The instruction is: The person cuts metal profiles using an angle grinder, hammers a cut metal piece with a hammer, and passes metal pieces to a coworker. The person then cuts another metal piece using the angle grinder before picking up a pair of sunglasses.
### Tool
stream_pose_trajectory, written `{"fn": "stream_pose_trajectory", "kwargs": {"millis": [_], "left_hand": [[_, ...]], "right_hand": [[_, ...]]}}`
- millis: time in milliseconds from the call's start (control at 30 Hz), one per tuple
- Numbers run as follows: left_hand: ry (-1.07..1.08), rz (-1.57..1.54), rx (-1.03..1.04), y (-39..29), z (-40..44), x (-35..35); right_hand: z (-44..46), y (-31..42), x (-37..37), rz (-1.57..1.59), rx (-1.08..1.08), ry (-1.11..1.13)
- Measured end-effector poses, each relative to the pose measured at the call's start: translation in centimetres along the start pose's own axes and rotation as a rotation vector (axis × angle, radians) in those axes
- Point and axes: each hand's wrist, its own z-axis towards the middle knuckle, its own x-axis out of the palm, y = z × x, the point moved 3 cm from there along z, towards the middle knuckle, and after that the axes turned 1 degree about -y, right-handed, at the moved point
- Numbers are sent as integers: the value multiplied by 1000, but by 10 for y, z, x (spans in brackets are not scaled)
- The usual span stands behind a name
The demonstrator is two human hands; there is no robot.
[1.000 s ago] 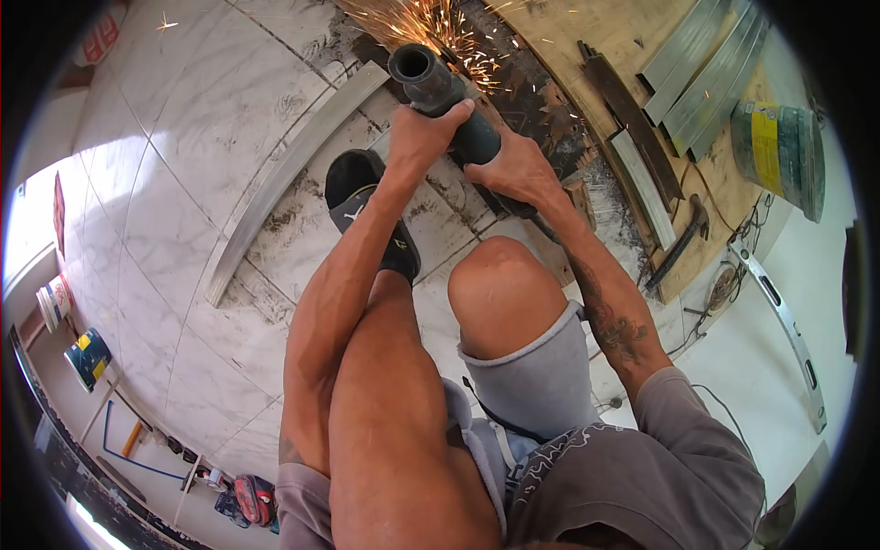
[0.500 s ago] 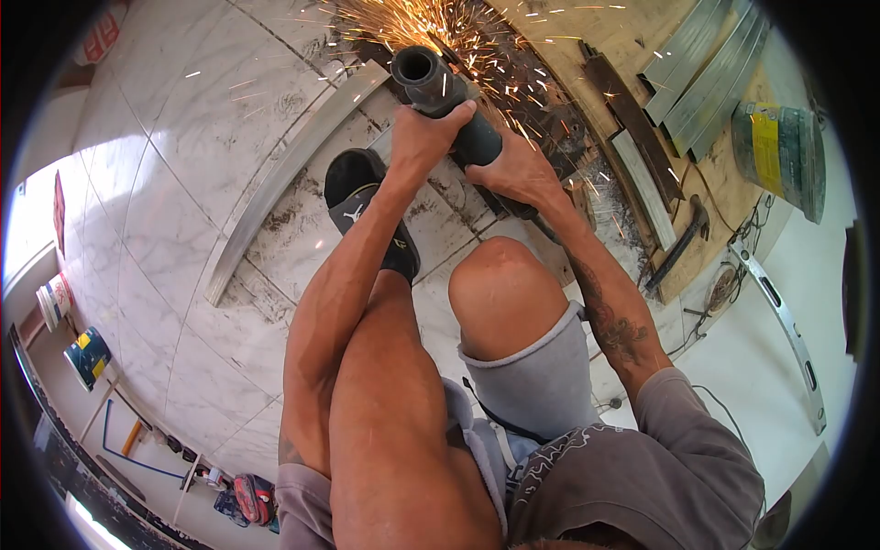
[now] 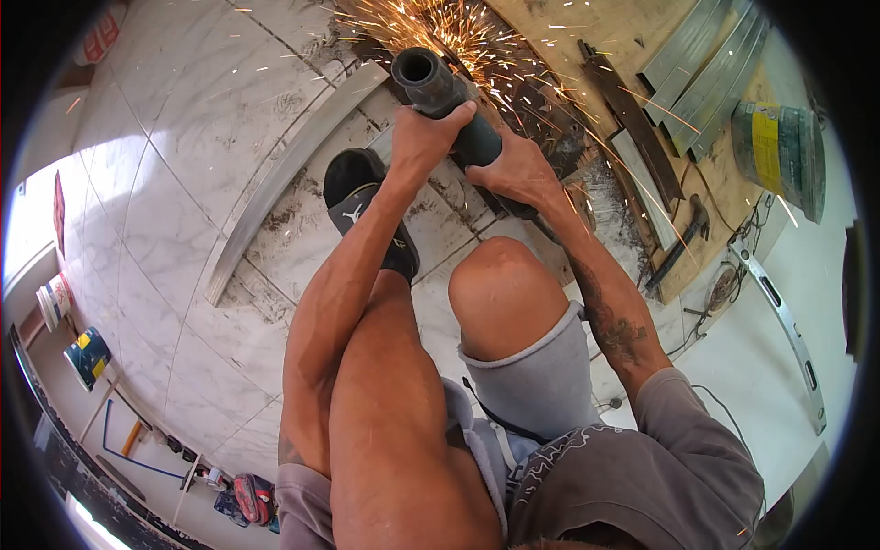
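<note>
A dark green power tool (image 3: 472, 133) with a round black open end is held at the top centre, and bright orange sparks (image 3: 449, 32) spray out beyond it. My left hand (image 3: 426, 137) wraps round its left side, thumb laid across the body. On its right side and rear, my right hand (image 3: 513, 167) is closed round the tool. The tool's working end and the spot where the sparks start are hidden beneath it. A long pale metal bar (image 3: 284, 174) lies on the tiles left of my hands, beside my black sandal (image 3: 374, 211).
On the plywood board (image 3: 550, 27) at the right lie metal profiles (image 3: 710, 87), dark strips (image 3: 632, 119) and a hammer (image 3: 683, 243). A green bucket (image 3: 779, 156) is beside them. Further right is a spirit level (image 3: 784, 335). Paint buckets (image 3: 87, 357) stand at the far left.
The sparks have spread wider, reaching over the plywood and the tiles. Both hands and the tool have barely moved.
</note>
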Motion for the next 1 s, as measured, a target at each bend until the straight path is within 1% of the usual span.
{"fn": "stream_pose_trajectory", "kwargs": {"millis": [100, 200, 300, 400, 500, 600, 800, 900, 1000], "left_hand": [[17, -13, -50, -1, -2, 0], [-5, -21, -1, 7, 3, 2], [-8, 24, 16, 7, 2, 2], [38, 56, 12, 7, 1, 2], [51, 48, -4, 9, 2, 3], [-11, 0, 15, 11, 3, 4], [-33, 28, 8, 15, 3, 5], [15, -36, -15, 10, -1, 5], [-24, 21, -28, 17, 1, 6]], "right_hand": [[2, -7, 4, -33, -32, -101], [4, -12, 7, -56, 11, -66], [10, -21, 11, -85, 27, -99], [9, -22, 10, -81, 44, -65], [7, -20, 9, -101, 46, -80], [4, -17, 7, -63, -9, -83], [5, -19, 8, -94, 44, -58], [4, -22, 10, -70, 34, -72], [1, -20, 8, -70, 43, -62]]}}
